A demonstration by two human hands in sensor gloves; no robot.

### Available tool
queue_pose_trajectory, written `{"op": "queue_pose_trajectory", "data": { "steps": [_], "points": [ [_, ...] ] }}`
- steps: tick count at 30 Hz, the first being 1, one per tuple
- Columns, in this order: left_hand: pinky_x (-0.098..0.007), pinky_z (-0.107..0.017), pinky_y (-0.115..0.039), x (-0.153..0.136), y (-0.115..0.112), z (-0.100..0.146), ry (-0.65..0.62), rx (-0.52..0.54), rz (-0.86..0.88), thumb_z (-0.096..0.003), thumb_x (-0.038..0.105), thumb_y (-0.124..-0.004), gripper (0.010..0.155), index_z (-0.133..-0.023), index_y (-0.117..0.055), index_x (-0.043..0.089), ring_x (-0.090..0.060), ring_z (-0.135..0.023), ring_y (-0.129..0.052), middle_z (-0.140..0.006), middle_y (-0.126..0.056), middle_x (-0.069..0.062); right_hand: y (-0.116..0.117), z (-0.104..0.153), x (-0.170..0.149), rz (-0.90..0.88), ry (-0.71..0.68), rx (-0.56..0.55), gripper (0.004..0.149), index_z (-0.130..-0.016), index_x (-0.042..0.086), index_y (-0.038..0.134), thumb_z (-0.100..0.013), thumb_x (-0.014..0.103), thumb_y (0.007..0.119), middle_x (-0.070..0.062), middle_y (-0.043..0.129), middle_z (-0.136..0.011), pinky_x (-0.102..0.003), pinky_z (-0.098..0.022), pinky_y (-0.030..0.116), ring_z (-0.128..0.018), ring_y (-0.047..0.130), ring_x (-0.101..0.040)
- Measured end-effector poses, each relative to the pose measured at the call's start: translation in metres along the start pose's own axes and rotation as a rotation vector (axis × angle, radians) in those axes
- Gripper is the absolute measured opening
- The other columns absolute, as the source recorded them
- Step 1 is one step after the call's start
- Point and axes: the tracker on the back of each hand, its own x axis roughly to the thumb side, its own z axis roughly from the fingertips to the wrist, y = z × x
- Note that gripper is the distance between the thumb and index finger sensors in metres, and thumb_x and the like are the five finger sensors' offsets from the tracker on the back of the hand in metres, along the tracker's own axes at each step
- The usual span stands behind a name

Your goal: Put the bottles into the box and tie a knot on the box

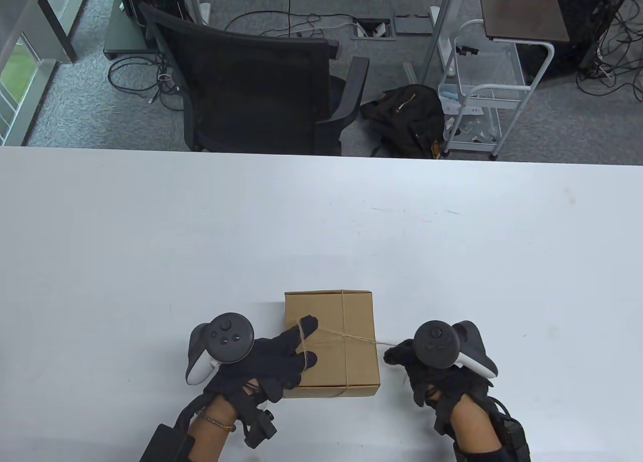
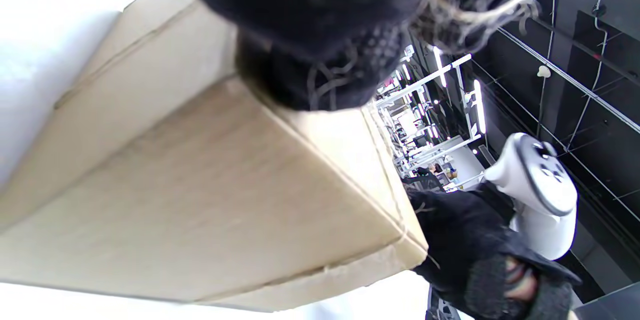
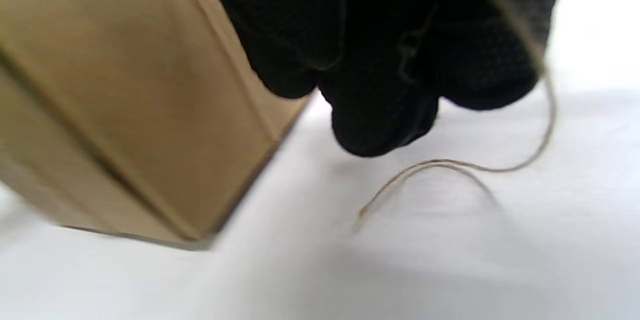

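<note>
Your cardboard box point(image 1: 331, 344) sits closed on the white tabletop point(image 1: 321, 221), near the front edge, between your two hands. Twine point(image 1: 359, 338) is wrapped around it in a cross, one band running front to back over the lid and another crossing it from side to side.

Your left hand point(image 1: 266, 364) lies on the left part of the lid with its fingers point(image 1: 307, 325) stretched out rather than curled; the twine loops around the forefinger near its tip, so that grip is wide, with the string hooked on one finger and not pinched. In the left wrist view a frayed bit of twine shows by the glove, above the box's edge.

Your right hand point(image 1: 427, 364) is just beside the box's right side, apart from the cardboard. Its fingertips point(image 3: 380, 125) are bunched together, and a taut line of twine runs from the crossing on the lid straight to them, so that grip looks closed on the string, though the right wrist view is blurred. There a loose tail of twine curves from the glove down onto the tabletop.

No bottles are visible.
</note>
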Motion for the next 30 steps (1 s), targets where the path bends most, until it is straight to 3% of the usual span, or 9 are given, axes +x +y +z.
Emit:
{"op": "queue_pose_trajectory", "data": {
  "steps": [3,7,10,13,14,16,18,21,30],
  "points": [
    [-0.028,-0.005,-0.090,0.001,-0.003,-0.001,0.002,-0.006,-0.020,-0.0521,0.051,-0.082,0.074,-0.115,-0.055,0.022,-0.007,-0.005,-0.100,-0.043,-0.109,0.000,0.010,-0.008,-0.002,-0.064,0.148,-0.183,0.051,-0.083,-0.001,0.091,-0.048,0.035,0.083,-0.028,0.095,-0.076,-0.045,-0.028,0.092,-0.038,0.106,-0.028],
    [-0.028,-0.005,-0.090,0.003,-0.003,-0.001,-0.001,-0.001,-0.046,-0.0523,0.051,-0.082,0.073,-0.115,-0.056,0.023,-0.007,-0.005,-0.100,-0.043,-0.109,0.001,0.011,-0.013,0.003,-0.070,0.311,-0.384,0.059,-0.060,0.000,0.104,-0.046,0.049,0.075,-0.024,0.108,-0.047,-0.039,-0.013,0.095,-0.018,0.109,-0.020],
    [-0.028,-0.005,-0.090,0.003,-0.004,-0.002,-0.003,-0.003,-0.041,-0.0520,0.051,-0.082,0.073,-0.115,-0.056,0.023,-0.007,-0.005,-0.100,-0.043,-0.109,0.001,0.007,-0.010,0.005,-0.128,0.333,-0.519,0.066,-0.060,0.003,0.104,-0.046,0.053,0.064,-0.021,0.109,-0.047,-0.037,-0.013,0.096,-0.018,0.110,-0.018],
    [-0.028,-0.006,-0.090,0.002,-0.002,-0.003,0.004,-0.009,-0.023,-0.0523,0.052,-0.082,0.074,-0.115,-0.055,0.023,-0.007,-0.006,-0.100,-0.044,-0.109,0.000,0.005,-0.006,0.006,-0.248,0.195,-0.566,0.073,-0.074,0.002,0.097,-0.046,0.056,0.056,-0.024,0.102,-0.064,-0.045,-0.027,0.092,-0.035,0.107,-0.028],
    [-0.028,-0.006,-0.090,0.001,-0.002,-0.004,0.008,-0.014,-0.015,-0.0525,0.052,-0.082,0.074,-0.115,-0.055,0.023,-0.008,-0.006,-0.100,-0.044,-0.109,0.000,0.006,-0.008,0.006,-0.287,0.057,-0.579,0.074,-0.081,0.002,0.091,-0.046,0.056,0.055,-0.025,0.096,-0.074,-0.050,-0.035,0.088,-0.045,0.104,-0.034],
    [-0.028,-0.006,-0.090,-0.001,-0.002,-0.006,0.014,-0.026,0.015,-0.0526,0.052,-0.081,0.073,-0.115,-0.056,0.023,-0.007,-0.006,-0.100,-0.043,-0.109,0.000,0.005,-0.006,0.008,-0.349,-0.019,-0.638,0.079,-0.092,0.000,0.081,-0.045,0.059,0.055,-0.028,0.083,-0.089,-0.060,-0.049,0.077,-0.066,0.091,-0.047],
    [-0.028,-0.006,-0.090,-0.002,-0.002,-0.007,0.021,-0.033,0.023,-0.0527,0.052,-0.081,0.074,-0.115,-0.056,0.022,-0.008,-0.006,-0.100,-0.044,-0.109,0.000,0.006,-0.011,0.015,-0.411,-0.227,-0.553,0.083,-0.105,0.004,0.059,-0.043,0.059,0.057,-0.025,0.054,-0.108,-0.066,-0.064,0.053,-0.093,0.056,-0.051],
    [-0.028,-0.006,-0.090,-0.002,-0.003,-0.007,0.029,-0.036,0.038,-0.0532,0.052,-0.080,0.073,-0.115,-0.056,0.022,-0.007,-0.006,-0.100,-0.044,-0.109,0.000,0.008,-0.014,0.028,-0.378,-0.416,-0.484,0.083,-0.108,0.011,0.053,-0.042,0.060,0.061,-0.016,0.044,-0.114,-0.066,-0.069,0.031,-0.102,0.029,-0.044],
    [-0.027,-0.006,-0.090,-0.004,-0.001,-0.007,0.090,-0.038,0.052,-0.0538,0.052,-0.080,0.072,-0.113,-0.060,0.016,-0.007,-0.007,-0.100,-0.044,-0.109,0.001,0.010,-0.005,0.062,-0.143,-0.614,-0.378,0.072,-0.100,0.021,0.074,-0.039,0.059,0.074,-0.005,0.059,-0.113,-0.072,-0.068,0.023,-0.105,0.031,-0.039]
  ]
}}
